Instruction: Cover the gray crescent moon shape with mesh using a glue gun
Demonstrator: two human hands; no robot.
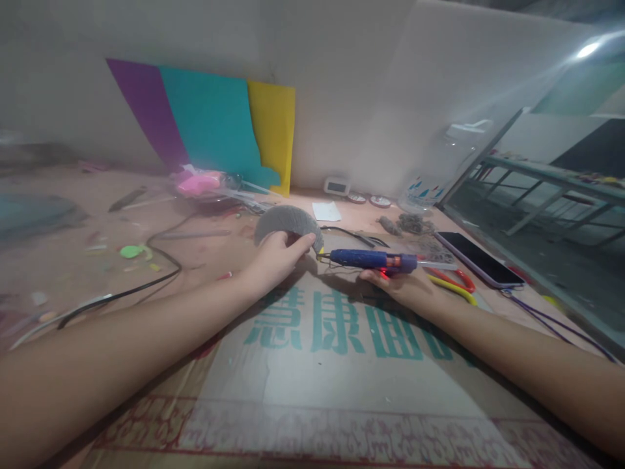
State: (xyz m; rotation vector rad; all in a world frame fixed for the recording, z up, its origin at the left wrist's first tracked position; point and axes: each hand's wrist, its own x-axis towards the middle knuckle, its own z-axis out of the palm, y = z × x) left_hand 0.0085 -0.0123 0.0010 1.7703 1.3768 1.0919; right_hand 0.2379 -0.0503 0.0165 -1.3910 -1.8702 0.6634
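My left hand [279,255] pinches a grey curved piece [289,219] that looks wound with yarn, its arch rising above my fingers. My right hand [407,285] is wrapped round a blue hot glue gun [360,259] lying level, a red light glowing on its underside. A clear glue stick [439,265] sticks out of the gun's back end. The nozzle points left and meets, or nearly meets, a small yellow bit [321,251] at the grey piece's right end. Whether they touch I cannot tell. My left hand hides the lower part of the grey piece.
Beneath my hands lies printed cardboard [312,384]. Right of the gun are red-and-yellow handles [454,286], a phone [476,257] and grey yarn [415,223]. A clear bottle [434,169] stands behind. A black cable [161,277] crosses the left side, near a pink bagged item [198,182].
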